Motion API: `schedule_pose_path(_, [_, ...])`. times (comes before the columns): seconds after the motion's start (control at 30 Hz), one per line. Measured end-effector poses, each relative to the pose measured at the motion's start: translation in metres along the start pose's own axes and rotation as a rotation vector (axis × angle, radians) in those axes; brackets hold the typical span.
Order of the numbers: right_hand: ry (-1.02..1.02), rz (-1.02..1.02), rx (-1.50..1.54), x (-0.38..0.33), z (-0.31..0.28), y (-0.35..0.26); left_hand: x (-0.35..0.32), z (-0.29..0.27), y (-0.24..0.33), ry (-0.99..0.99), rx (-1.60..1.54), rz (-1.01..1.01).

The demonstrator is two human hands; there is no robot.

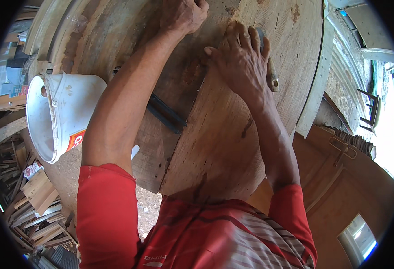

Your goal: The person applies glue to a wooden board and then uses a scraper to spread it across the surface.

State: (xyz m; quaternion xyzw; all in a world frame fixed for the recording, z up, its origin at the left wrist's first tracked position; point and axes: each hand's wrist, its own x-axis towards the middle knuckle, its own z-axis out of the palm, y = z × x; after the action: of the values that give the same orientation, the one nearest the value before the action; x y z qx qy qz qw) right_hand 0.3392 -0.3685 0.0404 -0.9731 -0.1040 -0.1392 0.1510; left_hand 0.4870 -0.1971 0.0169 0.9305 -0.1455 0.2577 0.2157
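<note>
My right hand [246,58] lies flat on a wide wooden panel [219,143], its fingers stretched and a little apart. Just beside its little finger is a putty knife with a grey blade and a worn handle [273,76], partly covered by the hand. At the upper edge of the view my left hand [183,15] is over the darker boards, its fingers curled. Its fingertips, and anything in them, are out of sight. Below my left forearm, a black narrow tool [165,114] lies across the boards, partly hidden by the arm.
A white bucket [76,101] lies on its side at the left, its mouth facing outward. Scrap wood [40,197] is piled at the lower left. At the right stand a brown door panel with a metal handle [342,150] and a small dark rack [372,110].
</note>
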Motion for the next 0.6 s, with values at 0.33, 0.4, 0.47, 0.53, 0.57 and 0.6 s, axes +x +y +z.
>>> schedule_pose_path(0.33, [-0.063, -0.009, 0.01, 0.001, -0.005, 0.004, -0.005, 0.005, 0.002, -0.016, -0.048, -0.048])
schedule_pose_path(0.4, [0.004, 0.007, 0.004, 0.006, -0.006, 0.007, -0.003, 0.004, -0.003, 0.018, -0.02, 0.009])
schedule_pose_path(0.47, [0.044, 0.036, -0.01, 0.015, -0.002, 0.015, -0.003, 0.006, -0.002, 0.043, -0.013, 0.037])
schedule_pose_path(0.53, [0.062, 0.065, -0.017, 0.028, 0.005, 0.022, -0.002, 0.006, -0.001, 0.066, -0.007, 0.038])
schedule_pose_path(0.57, [0.051, 0.036, -0.015, 0.026, 0.004, 0.026, 0.0, 0.006, 0.001, 0.05, -0.016, 0.035])
schedule_pose_path(0.6, [0.033, 0.003, -0.008, 0.022, 0.002, 0.027, -0.001, 0.006, 0.003, 0.03, -0.02, 0.025])
